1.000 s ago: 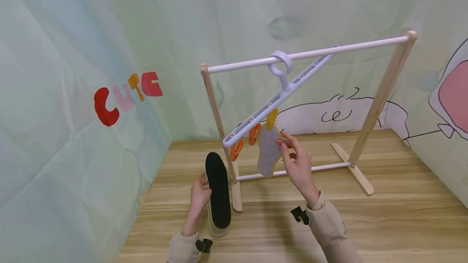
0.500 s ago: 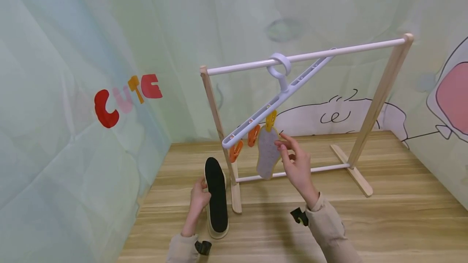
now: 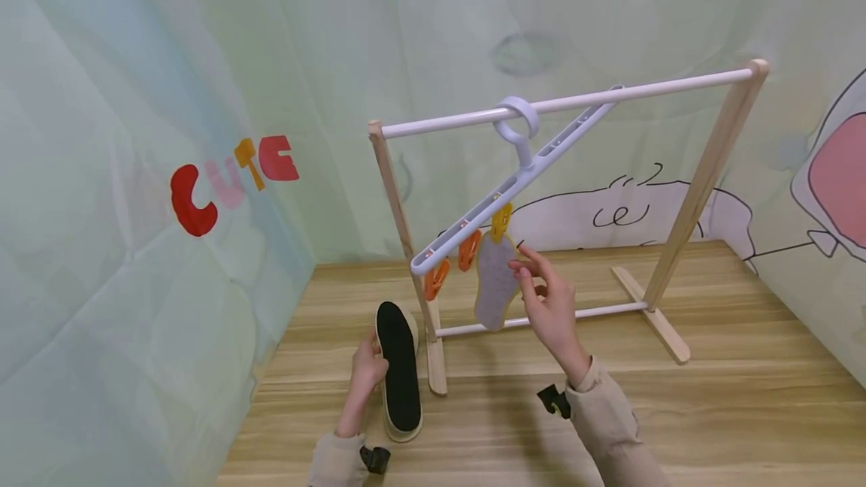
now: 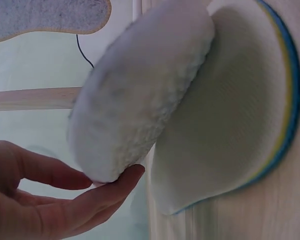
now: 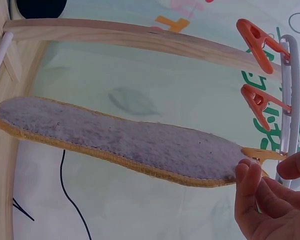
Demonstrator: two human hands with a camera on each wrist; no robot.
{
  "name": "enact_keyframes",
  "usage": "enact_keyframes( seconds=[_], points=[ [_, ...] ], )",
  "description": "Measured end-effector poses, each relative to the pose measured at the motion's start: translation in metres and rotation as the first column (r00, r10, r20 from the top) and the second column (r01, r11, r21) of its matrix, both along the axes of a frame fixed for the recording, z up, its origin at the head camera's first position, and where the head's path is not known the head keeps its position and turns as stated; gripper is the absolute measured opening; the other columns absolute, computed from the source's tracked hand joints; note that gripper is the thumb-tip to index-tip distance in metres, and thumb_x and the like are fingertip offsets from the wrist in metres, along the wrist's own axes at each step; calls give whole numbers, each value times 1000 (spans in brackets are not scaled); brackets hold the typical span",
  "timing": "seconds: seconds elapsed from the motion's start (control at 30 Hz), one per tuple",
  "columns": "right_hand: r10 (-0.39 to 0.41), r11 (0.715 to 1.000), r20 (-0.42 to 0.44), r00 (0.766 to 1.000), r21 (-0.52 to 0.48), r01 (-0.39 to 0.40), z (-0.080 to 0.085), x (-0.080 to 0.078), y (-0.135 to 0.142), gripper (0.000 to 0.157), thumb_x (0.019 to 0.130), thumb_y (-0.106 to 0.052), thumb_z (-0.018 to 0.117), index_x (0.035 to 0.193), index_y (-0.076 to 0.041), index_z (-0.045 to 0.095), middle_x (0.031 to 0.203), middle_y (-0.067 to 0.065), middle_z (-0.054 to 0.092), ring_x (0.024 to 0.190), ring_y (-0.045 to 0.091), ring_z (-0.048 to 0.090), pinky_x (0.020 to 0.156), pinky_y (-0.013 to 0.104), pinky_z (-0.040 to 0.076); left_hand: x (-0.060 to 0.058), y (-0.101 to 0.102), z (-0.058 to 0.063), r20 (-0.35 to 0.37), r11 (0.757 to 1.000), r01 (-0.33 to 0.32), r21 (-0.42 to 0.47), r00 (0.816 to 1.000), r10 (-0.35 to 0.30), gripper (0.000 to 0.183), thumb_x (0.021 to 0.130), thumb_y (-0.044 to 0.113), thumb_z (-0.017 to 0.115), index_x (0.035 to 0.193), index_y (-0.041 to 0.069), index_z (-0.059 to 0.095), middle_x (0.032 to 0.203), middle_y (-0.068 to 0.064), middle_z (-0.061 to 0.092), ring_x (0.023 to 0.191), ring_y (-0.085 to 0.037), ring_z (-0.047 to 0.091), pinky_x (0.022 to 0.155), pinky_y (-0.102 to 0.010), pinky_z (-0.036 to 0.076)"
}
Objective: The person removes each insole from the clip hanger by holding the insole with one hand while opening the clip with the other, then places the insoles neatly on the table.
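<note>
My left hand [image 3: 370,365] pinches the edge of a black-topped insole [image 3: 399,367] between thumb and fingers. Its pale fuzzy side [image 4: 135,95] shows in the left wrist view. A second insole, cream with a blue and yellow edge [image 4: 220,110], lies under it on the table. My right hand [image 3: 551,299] is beside a grey felt insole [image 3: 495,284], which hangs from a yellow clip [image 3: 501,222]. In the right wrist view, thumb and fingers stand apart near the clipped end; whether a fingertip touches the insole is unclear.
A lilac clip hanger [image 3: 521,175] hangs aslant from the white rail [image 3: 643,90] of a wooden-legged rack. Two orange clips [image 3: 469,250] hang at its near left end. The rack's left foot [image 3: 436,367] stands right beside the insoles. Printed curtains surround the wooden table [image 3: 304,412].
The far end of the black-topped insole has come down and slightly left in my left hand, and more of the cream insole shows at its right. The right hand has hardly moved.
</note>
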State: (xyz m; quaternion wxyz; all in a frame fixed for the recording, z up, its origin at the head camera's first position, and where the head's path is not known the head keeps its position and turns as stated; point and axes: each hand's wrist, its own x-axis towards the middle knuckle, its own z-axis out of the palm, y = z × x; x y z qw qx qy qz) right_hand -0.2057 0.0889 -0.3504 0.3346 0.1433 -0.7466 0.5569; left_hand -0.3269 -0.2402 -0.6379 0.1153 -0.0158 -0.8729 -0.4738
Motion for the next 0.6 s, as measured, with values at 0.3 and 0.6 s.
enact_keyframes(
  seconds=[0.3, 0.6],
  points=[
    [4, 1000, 8, 1000, -1, -4, 0, -1, 0, 29, 84, 9, 49, 112, 13, 52, 92, 27, 65, 77, 36, 60, 47, 12, 41, -22, -11, -36, 97, 993, -83, -84, 991, 92, 77, 55, -7, 47, 132, 0, 39, 89, -20, 65, 75, -21, 55, 50, -25, 42],
    [9, 1000, 22, 1000, -11, -9, 0, 0, 1, 29, 85, 9, 49, 113, 13, 52, 93, 27, 64, 78, 37, 60, 49, 11, 41, -47, -32, -87, 168, 985, -84, -148, 980, 108, 59, 63, 4, 52, 121, -6, 45, 114, -23, 54, 105, -35, 51, 79, -42, 47]
  ],
)
